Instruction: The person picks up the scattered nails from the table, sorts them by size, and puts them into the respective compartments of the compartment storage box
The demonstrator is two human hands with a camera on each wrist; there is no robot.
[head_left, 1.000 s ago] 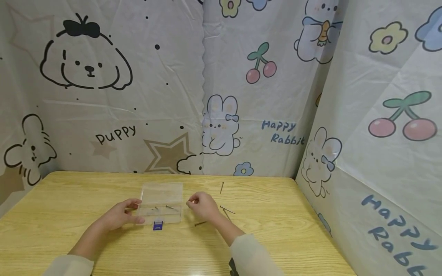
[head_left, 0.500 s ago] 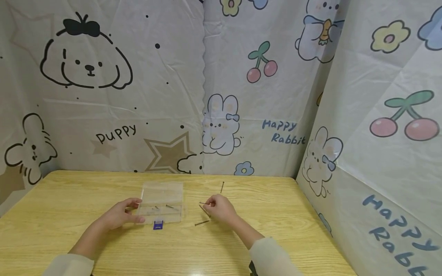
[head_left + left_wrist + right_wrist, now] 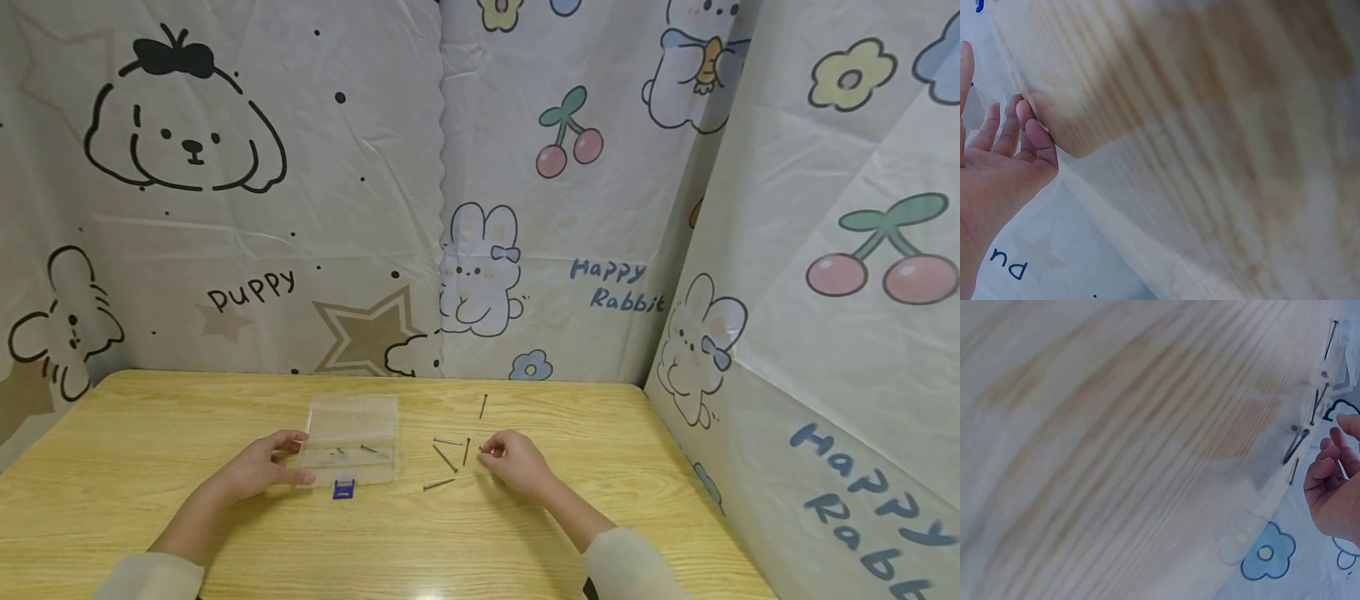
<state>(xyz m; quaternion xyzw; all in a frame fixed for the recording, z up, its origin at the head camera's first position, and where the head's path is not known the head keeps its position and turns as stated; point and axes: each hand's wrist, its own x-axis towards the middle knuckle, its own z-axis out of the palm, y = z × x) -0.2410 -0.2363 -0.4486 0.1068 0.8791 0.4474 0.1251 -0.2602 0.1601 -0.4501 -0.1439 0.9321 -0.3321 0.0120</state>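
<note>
A clear plastic box (image 3: 354, 419) with its lid raised and a blue latch (image 3: 343, 489) at the front stands on the table. My left hand (image 3: 258, 468) holds its left end, thumb at the front and fingers at the back; the left wrist view shows the fingers (image 3: 1038, 140) bent. Small nails (image 3: 369, 450) lie inside. To the right, my right hand (image 3: 517, 461) has thumb and fingertips together at a nail (image 3: 482, 450), only its head showing. Several loose nails lie close by, among them one standing lengthwise (image 3: 466, 452) and one slanting (image 3: 445, 458).
Another nail (image 3: 483, 407) lies farther back, and one (image 3: 438, 484) lies nearer the front. The wooden table (image 3: 360, 550) ends at a hanging printed cloth (image 3: 360, 208) behind and on the right side.
My right hand has moved right from beside the box to the rightmost nails, uncovering the nails it had hidden. The left hand stays on the box.
</note>
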